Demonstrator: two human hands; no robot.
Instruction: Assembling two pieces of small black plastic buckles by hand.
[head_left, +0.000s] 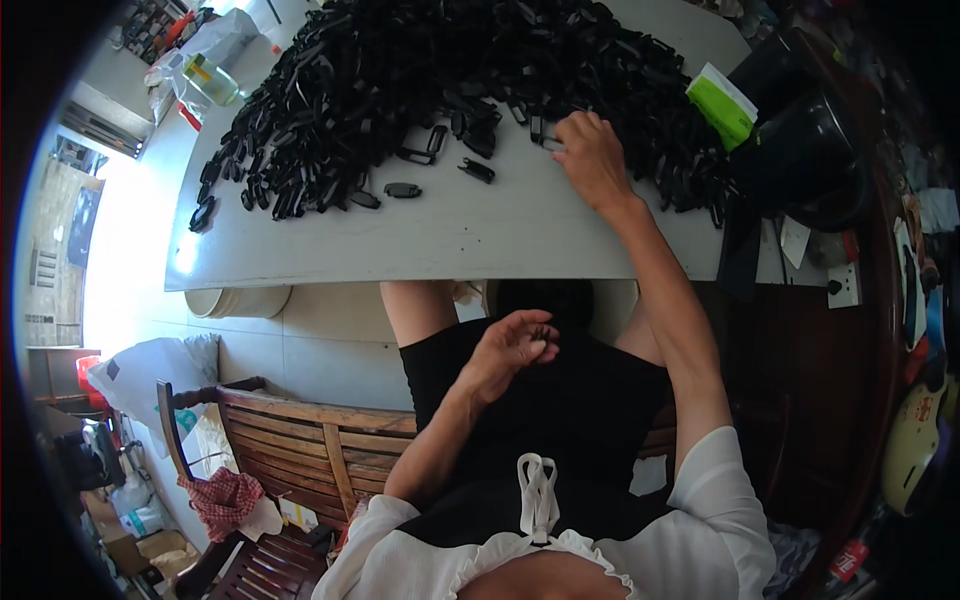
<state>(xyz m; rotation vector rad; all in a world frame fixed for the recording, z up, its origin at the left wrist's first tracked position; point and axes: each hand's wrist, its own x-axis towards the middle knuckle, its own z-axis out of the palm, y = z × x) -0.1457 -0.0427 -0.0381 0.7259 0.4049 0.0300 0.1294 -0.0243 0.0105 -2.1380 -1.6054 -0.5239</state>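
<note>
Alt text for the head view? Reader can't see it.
A person's right hand is at the near edge of a large heap of small black parts on a pale table. The left hand, over the lap, appears to hold small dark pieces. A slatted wooden bench shows at lower left.

Bright light from the left bleaches the floor (142, 235) and glares off the left end of the bench (330, 250); the right is dim. Fisheye edges bend into black. The dark pile (400, 80) seems short of detail.
</note>
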